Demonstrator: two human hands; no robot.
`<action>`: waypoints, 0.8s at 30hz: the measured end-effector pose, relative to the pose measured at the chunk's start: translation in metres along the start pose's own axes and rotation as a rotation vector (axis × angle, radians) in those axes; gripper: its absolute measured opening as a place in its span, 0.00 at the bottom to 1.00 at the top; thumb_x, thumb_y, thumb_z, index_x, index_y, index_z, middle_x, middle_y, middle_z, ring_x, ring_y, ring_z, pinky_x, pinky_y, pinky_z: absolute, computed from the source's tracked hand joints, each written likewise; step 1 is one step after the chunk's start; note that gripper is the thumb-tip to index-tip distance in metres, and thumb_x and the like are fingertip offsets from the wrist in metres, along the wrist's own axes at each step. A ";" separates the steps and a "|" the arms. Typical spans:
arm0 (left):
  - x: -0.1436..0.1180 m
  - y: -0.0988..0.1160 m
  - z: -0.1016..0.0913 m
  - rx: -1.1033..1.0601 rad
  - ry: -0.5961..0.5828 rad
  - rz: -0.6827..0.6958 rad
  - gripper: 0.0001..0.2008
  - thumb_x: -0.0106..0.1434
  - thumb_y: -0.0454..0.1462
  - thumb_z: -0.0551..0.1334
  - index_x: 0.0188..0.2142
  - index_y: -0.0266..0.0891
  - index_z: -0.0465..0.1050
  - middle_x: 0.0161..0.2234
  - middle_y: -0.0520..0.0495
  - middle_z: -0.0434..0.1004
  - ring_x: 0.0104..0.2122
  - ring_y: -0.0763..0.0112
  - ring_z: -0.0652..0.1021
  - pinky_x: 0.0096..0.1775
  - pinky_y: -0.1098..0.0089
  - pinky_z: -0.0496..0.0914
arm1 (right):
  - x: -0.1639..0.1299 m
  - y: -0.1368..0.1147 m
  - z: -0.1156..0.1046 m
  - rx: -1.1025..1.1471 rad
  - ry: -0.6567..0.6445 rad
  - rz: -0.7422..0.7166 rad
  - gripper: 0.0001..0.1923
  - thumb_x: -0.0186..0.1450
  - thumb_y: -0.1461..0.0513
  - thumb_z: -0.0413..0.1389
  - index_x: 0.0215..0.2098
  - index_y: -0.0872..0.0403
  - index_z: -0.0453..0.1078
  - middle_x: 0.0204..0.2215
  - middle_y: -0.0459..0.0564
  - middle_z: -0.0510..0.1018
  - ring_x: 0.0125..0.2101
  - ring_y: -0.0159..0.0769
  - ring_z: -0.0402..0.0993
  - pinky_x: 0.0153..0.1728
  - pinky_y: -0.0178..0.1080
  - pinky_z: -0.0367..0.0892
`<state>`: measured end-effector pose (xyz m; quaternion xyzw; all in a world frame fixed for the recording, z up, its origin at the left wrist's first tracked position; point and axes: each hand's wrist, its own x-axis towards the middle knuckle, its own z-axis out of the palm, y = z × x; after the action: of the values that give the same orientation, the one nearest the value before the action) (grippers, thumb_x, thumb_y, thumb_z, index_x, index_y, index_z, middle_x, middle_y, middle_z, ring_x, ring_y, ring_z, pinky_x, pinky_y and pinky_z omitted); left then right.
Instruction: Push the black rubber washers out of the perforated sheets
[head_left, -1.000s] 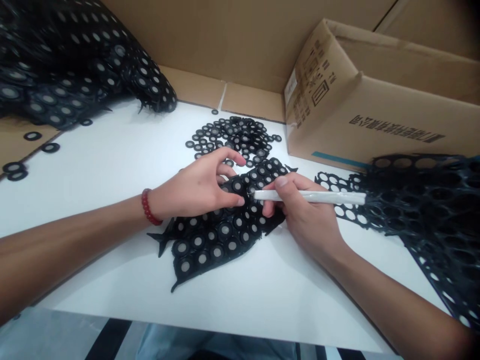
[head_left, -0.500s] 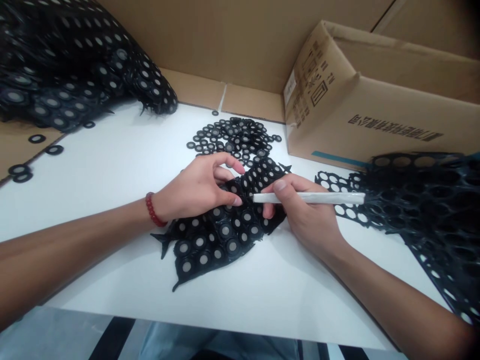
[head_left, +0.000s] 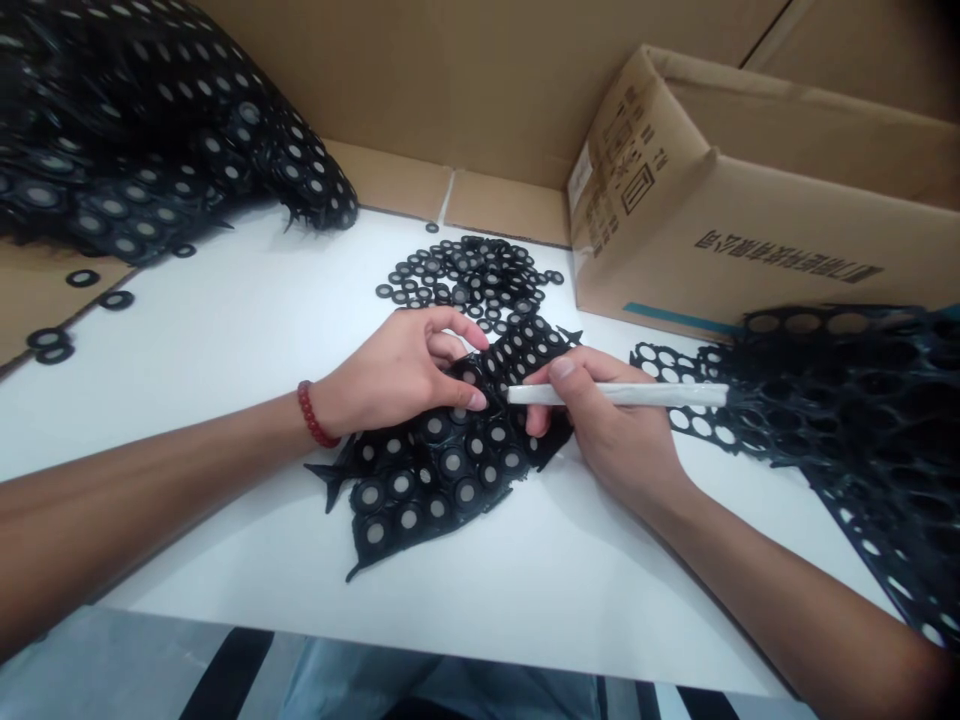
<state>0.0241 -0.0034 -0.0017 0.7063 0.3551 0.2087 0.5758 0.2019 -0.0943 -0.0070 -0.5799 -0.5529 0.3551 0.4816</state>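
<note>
Centrally on the white desk (head_left: pixel 225 560) lies a black sheet (head_left: pixel 439 470) studded with rows of grey-centred discs, its near edge ragged and one corner drawn out into a thin tail. The left hand (head_left: pixel 397 370), with a red bead bracelet (head_left: pixel 315 415) at its wrist, rests over the upper part of that sheet. Its thumb and forefinger stand apart in a curve; the lower fingers are partly hidden, so I cannot tell whether that grip pinches the sheet. The right hand (head_left: pixel 619 415) has its grip pressed together on a slim white stick (head_left: pixel 660 395), held like a pen, with the front end at the sheet, near the left thumb. Just beyond the sheet is a heap of loose black rings (head_left: pixel 480 270). An open carton (head_left: pixel 795 240) stands behind the right hand, and a black web with holes (head_left: pixel 840 400) lies in front of it. A bulky black bundle (head_left: pixel 187 130) of disc-studded sheeting fills the far left.
</note>
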 end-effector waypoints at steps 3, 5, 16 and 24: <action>0.000 -0.001 0.000 -0.004 -0.003 -0.006 0.18 0.46 0.32 0.69 0.37 0.38 0.67 0.19 0.60 0.58 0.20 0.82 0.62 0.22 0.78 0.56 | 0.000 0.000 0.000 -0.014 -0.001 -0.007 0.16 0.66 0.55 0.51 0.25 0.54 0.71 0.16 0.41 0.74 0.20 0.24 0.69 0.24 0.28 0.65; 0.000 0.000 0.000 -0.008 -0.003 -0.011 0.18 0.46 0.32 0.69 0.37 0.38 0.67 0.19 0.60 0.58 0.20 0.82 0.62 0.22 0.78 0.56 | -0.001 0.000 -0.001 -0.025 -0.003 -0.005 0.15 0.66 0.55 0.51 0.26 0.53 0.71 0.17 0.41 0.75 0.20 0.24 0.69 0.25 0.29 0.65; 0.000 0.001 -0.002 -0.015 -0.014 -0.020 0.18 0.46 0.32 0.69 0.36 0.37 0.66 0.19 0.61 0.54 0.19 0.82 0.60 0.22 0.77 0.54 | -0.002 0.000 -0.001 -0.034 0.002 0.008 0.15 0.66 0.53 0.51 0.27 0.52 0.72 0.17 0.43 0.74 0.20 0.29 0.70 0.24 0.33 0.65; 0.000 0.001 -0.001 -0.004 -0.015 -0.015 0.18 0.46 0.33 0.69 0.37 0.37 0.66 0.19 0.60 0.56 0.19 0.82 0.61 0.21 0.77 0.54 | -0.001 0.001 0.000 0.046 -0.012 0.030 0.15 0.66 0.53 0.51 0.27 0.52 0.71 0.17 0.43 0.74 0.20 0.28 0.69 0.24 0.33 0.65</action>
<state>0.0232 -0.0031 -0.0001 0.7041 0.3555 0.1998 0.5813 0.2018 -0.0949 -0.0082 -0.5749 -0.5387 0.3784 0.4858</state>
